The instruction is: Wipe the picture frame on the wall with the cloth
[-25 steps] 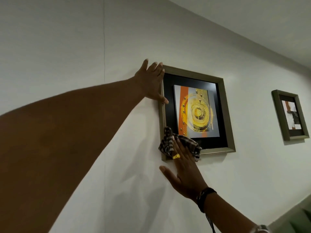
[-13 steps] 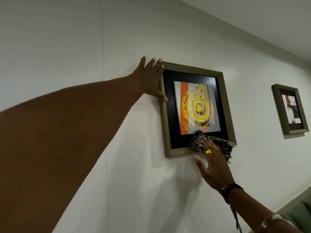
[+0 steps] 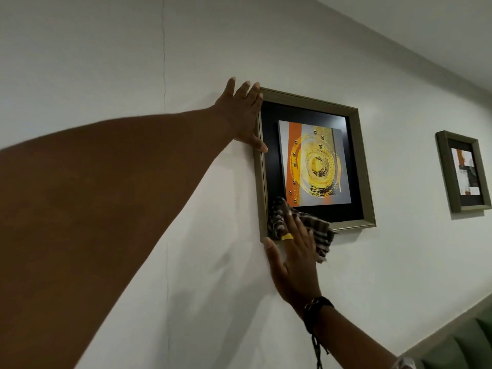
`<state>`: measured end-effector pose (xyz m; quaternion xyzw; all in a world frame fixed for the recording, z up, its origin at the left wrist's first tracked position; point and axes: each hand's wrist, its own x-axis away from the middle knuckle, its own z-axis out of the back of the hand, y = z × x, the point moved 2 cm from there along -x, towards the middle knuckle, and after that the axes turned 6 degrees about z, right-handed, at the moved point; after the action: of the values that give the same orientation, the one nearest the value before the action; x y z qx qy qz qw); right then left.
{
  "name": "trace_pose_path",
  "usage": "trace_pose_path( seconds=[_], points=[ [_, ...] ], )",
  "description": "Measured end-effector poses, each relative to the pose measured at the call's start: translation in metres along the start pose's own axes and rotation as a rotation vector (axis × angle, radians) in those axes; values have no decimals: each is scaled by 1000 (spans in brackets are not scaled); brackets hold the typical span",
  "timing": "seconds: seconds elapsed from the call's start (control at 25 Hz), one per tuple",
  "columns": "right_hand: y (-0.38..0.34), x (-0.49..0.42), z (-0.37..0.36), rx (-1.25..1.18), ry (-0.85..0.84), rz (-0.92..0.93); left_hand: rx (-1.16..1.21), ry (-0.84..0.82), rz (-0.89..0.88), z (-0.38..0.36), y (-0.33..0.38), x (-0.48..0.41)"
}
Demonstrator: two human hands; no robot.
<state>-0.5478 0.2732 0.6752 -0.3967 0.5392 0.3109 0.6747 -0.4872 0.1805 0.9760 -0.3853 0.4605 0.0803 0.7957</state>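
Note:
A bronze-coloured picture frame (image 3: 356, 145) with a black mat and an orange-and-gold circle print hangs on the white wall. My left hand (image 3: 242, 115) lies flat against the frame's upper left corner, fingers spread, thumb on the mat. My right hand (image 3: 295, 259) presses a black-and-white checked cloth (image 3: 316, 227) against the frame's bottom rail near its lower left corner. The fingers lie flat over the cloth, and part of the cloth hangs below the rail.
A second, smaller frame (image 3: 463, 171) hangs further right on the same wall. A green cushion or seat back (image 3: 458, 347) shows at the bottom right corner. The ceiling edge runs along the top right.
My right hand slid the cloth along the bottom rail to the right corner and has come back to the lower left corner. My left hand stays on the upper left corner.

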Motion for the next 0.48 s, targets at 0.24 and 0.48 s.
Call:
trace_pose_path(
  seconds=[0.24,0.48],
  points=[
    [14,5,10,42,-73,208,-9,-1,-4,-1,-1,-1],
    [90,-12,56,219,-38,161,53,-12,-30,-9,-4,-5]
  ],
)
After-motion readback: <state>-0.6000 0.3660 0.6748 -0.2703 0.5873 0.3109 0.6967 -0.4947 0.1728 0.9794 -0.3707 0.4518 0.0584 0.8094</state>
